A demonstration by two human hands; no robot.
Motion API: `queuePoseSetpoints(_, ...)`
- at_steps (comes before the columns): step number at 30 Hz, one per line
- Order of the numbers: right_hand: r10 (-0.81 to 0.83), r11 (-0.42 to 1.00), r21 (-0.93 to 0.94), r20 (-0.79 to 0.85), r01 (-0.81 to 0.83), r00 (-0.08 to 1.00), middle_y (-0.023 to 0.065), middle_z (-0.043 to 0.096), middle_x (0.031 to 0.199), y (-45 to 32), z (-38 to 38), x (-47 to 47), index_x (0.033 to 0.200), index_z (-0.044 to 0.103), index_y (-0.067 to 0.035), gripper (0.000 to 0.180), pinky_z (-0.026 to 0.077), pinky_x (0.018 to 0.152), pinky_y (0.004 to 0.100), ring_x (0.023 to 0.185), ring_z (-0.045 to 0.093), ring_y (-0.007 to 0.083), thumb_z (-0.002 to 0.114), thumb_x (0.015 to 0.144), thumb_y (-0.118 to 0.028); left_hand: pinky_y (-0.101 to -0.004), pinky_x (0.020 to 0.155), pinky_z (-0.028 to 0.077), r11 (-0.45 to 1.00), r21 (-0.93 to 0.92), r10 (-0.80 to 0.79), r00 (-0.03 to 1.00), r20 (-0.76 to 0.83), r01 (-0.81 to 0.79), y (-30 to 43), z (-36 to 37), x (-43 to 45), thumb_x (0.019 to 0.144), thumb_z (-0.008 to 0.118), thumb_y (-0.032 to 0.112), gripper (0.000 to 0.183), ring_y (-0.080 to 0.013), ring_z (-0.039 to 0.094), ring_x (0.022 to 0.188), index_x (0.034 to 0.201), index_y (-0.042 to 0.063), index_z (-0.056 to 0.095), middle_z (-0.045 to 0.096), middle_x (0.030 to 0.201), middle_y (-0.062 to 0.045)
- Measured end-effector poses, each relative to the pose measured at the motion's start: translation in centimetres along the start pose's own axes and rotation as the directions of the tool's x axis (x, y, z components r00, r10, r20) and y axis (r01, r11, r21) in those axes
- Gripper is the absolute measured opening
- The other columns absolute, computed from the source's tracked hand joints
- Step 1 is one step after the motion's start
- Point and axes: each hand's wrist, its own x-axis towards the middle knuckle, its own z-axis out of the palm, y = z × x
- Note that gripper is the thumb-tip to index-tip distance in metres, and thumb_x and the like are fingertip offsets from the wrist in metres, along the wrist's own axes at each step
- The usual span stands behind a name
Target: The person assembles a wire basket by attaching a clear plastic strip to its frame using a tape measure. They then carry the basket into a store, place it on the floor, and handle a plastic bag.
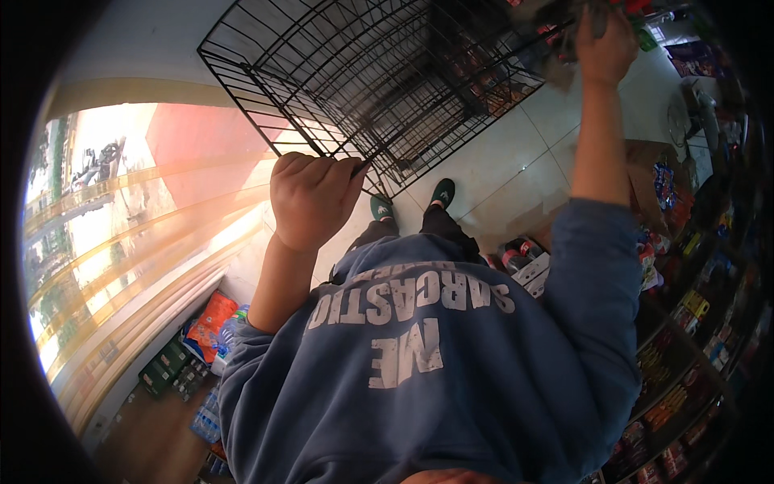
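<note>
A black wire rack with grid sides and baskets (pixel 387 109) stands before me, reaching to the top of the view. My left hand (pixel 314 199) is closed around a wire edge at its near corner. Raised at the upper right is my right hand (pixel 604 48), its fingers curled on a dark, blurred thing that I cannot name. Blurred greyish-brown matter shows just left of that hand. Inside the far part of the rack are dim, dark and reddish items.
Shelves with packaged goods (pixel 677 363) line the right side. An open cardboard box (pixel 653 157) holds packets. Bottles (pixel 520 251) lie near my feet on the tiled floor (pixel 514 175). Left are a striped window (pixel 121 230), an orange bag (pixel 211 320) and packs of water bottles (pixel 207 417).
</note>
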Motion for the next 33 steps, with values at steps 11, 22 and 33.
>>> queuePoseSetpoints(11, 0.621, 0.782, 0.005, 0.068, -0.623, 0.781, 0.0178, 0.068, 0.102, 5.2, -3.4, -15.0, 0.102, 0.066, -0.003, 0.043, 0.051, 0.079, 0.0463, 0.094, 0.063, 0.0388, 0.062, 0.086, -0.043, -0.0319, 0.06, 0.042, 0.997, 0.051, 0.049, 0.997, 0.052, -0.052, -0.1, 0.1, 0.5, 0.075, 0.075, 0.013, 0.008, -0.0203, 0.055, 0.056, 0.079, 0.01, 0.069, 0.06, 0.063, -0.001)
queuePoseSetpoints(22, 0.437, 0.578, 0.157, 0.769, -0.801, 0.467, 0.0126, 0.061, 0.124, -16.4, -2.0, -33.3, 0.115, 0.063, -0.008, 0.034, 0.05, 0.09, 0.0403, 0.108, 0.061, 0.0312, 0.061, 0.081, -0.013, -0.0325, 0.061, 0.042, 0.985, 0.146, 0.077, 0.993, 0.091, -0.09, -0.7, 0.5, -0.3, 0.082, 0.072, 0.013, 0.007, -0.0202, 0.056, 0.057, 0.078, 0.008, 0.069, 0.061, 0.064, -0.002)
queuePoseSetpoints(33, 0.576, -0.398, 0.305, 0.817, -0.865, 0.023, 0.0157, 0.069, 0.089, -22.8, -21.4, -31.7, 0.095, 0.069, -0.005, 0.032, 0.051, 0.075, 0.0408, 0.085, 0.066, 0.0311, 0.071, 0.082, -0.034, -0.0352, 0.071, 0.056, 0.936, 0.012, 0.351, 0.936, 0.03, -0.352, -2.6, 0.7, -0.6, 0.095, 0.061, 0.017, 0.024, -0.0275, 0.07, 0.082, 0.105, -0.003, 0.07, 0.072, 0.095, -0.014)
